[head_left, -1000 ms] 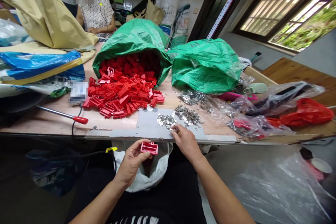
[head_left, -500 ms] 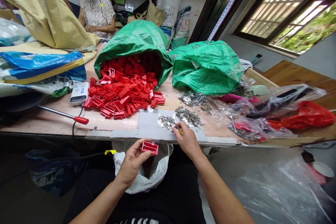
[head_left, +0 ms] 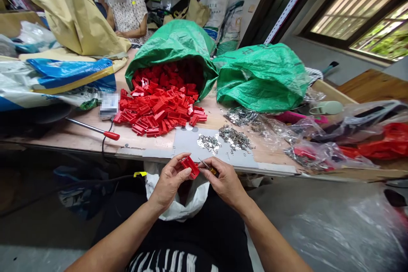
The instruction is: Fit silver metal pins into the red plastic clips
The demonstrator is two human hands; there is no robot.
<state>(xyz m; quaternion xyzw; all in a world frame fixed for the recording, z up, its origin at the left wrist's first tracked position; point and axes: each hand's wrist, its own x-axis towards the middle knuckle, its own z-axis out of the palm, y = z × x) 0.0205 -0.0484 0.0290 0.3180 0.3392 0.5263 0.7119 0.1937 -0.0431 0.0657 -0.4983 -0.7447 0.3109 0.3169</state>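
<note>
Between the thumb and fingers of my left hand (head_left: 168, 182) is a red plastic battery-box-like housing (head_left: 190, 167), tilted with its hollow side showing. My right hand (head_left: 225, 178) is closed around a small screwdriver (head_left: 213, 171) with a yellow and black handle; its thin metal shaft points toward the housing. The right fingertips are close to the housing's right end, and whether they also pinch a small part I cannot tell. Just beyond my hands, small flat silvery metal pieces (head_left: 208, 143) and a darker heap of metal parts (head_left: 235, 138) lie on a grey sheet (head_left: 183, 146).
Many red housings (head_left: 162, 110) spill from a green woven sack (head_left: 178, 36); another green sack (head_left: 261, 78) stands beside it. A red-handled rod (head_left: 111, 135) lies left. Clear plastic bags (head_left: 331, 153) lie right. Below my hands hangs a white bag (head_left: 181, 212). A person (head_left: 130, 12) sits across.
My right hand has left the metal pieces and come back beside my left hand. The red housing is now turned and tilted toward it. The camera view has shifted slightly.
</note>
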